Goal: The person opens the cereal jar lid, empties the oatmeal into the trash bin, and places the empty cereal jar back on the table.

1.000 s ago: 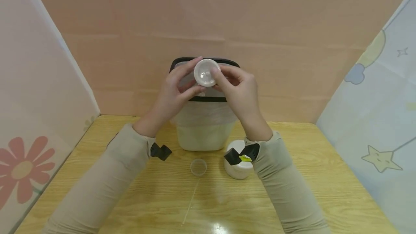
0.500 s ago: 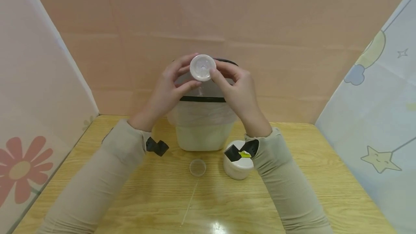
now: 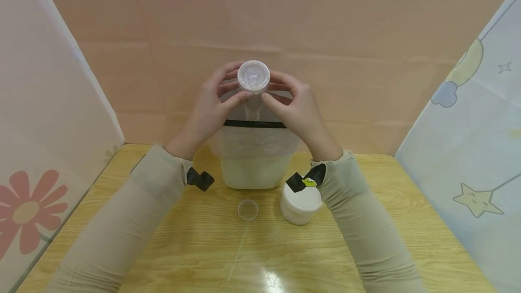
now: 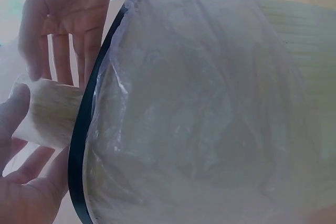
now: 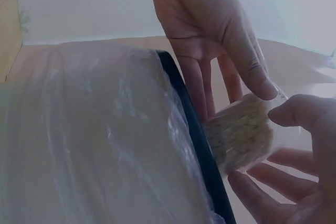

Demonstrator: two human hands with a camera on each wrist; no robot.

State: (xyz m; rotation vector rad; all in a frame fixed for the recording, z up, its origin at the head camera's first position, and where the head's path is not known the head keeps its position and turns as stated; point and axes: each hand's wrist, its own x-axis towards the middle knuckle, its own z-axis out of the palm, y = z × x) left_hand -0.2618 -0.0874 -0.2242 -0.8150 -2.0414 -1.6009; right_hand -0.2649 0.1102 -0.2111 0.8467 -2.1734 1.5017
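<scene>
Both hands hold a small clear plastic cup (image 3: pixel 253 76) at the mouth of the bin (image 3: pixel 255 166). The cup's round base faces the head camera. Through its wall the right wrist view shows pale, lumpy-looking contents (image 5: pixel 244 132). The left hand (image 3: pixel 213 105) grips the cup from the left, thumb below and fingers along the far side. From the right, the right hand (image 3: pixel 301 107) holds it likewise, with its thumb at the near lower edge. A clear bag (image 4: pixel 194 82) lines the bin and folds over its black rim (image 3: pixel 255 124). The cup's mouth is hidden.
A small clear round lid (image 3: pixel 248 210) lies on the wooden table (image 3: pixel 195 248) before the bin. A white lidded tub (image 3: pixel 303 207) stands to the right, below the right wrist. A thin pale streak (image 3: pixel 237 259) runs along the tabletop. Sheets hang behind and at both sides.
The cup has risen slightly and shifted a little left, its base tipping upward. The right thumb has slid from the base to its lower edge. The bin, lid and tub have stayed put.
</scene>
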